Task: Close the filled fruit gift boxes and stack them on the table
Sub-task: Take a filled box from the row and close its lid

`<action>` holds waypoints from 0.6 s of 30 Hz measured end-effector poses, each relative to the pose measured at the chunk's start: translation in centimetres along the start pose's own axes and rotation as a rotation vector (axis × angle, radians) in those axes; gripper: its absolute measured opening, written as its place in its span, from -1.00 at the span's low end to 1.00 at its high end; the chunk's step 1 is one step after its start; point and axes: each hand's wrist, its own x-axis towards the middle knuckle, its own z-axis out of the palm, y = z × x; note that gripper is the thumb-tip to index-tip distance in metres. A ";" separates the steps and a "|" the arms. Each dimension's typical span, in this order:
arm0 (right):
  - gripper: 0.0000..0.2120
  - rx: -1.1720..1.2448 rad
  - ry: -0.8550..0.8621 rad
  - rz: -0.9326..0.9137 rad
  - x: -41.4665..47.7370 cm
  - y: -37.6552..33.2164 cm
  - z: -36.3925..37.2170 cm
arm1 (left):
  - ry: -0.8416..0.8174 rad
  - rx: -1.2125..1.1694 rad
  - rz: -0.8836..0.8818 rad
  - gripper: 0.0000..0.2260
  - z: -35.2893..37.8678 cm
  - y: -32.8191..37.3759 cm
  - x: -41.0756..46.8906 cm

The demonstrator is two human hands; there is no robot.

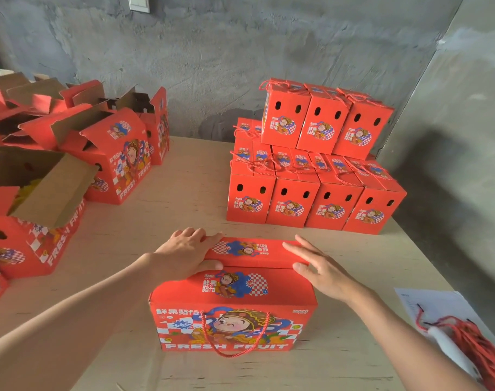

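Plywood table [184,193], box [232,294] under fingers [197,235]

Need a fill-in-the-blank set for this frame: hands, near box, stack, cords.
1. The left hand and right hand both rest on the ___ of the near gift box.
2. The upper tier of the closed stack shows ___ boxes side by side.
3. The boxes on the left have ___ flaps.
4. The red cord bundle lies beside the person's ___ arm.
Missing words: top; three; open; right.
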 end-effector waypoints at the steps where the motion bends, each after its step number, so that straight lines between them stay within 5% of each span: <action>1: -0.59 0.008 0.009 0.000 0.1 0.0 0.1 | 0.011 -0.001 0.001 0.04 0.2 0.0 0.0; 7: -0.62 0.008 -0.003 0.012 0.1 0.0 0.0 | 0.037 -0.055 -0.010 0.00 0.9 -0.2 -0.2; 12: -0.62 -0.367 0.035 -0.065 1.0 -1.8 -0.2 | 0.065 -0.116 -0.058 -0.08 1.4 0.1 -0.4; 18: -0.62 -0.417 -0.109 -0.050 1.6 -2.7 2.5 | 0.034 -0.069 -0.049 -0.21 1.7 0.3 -0.1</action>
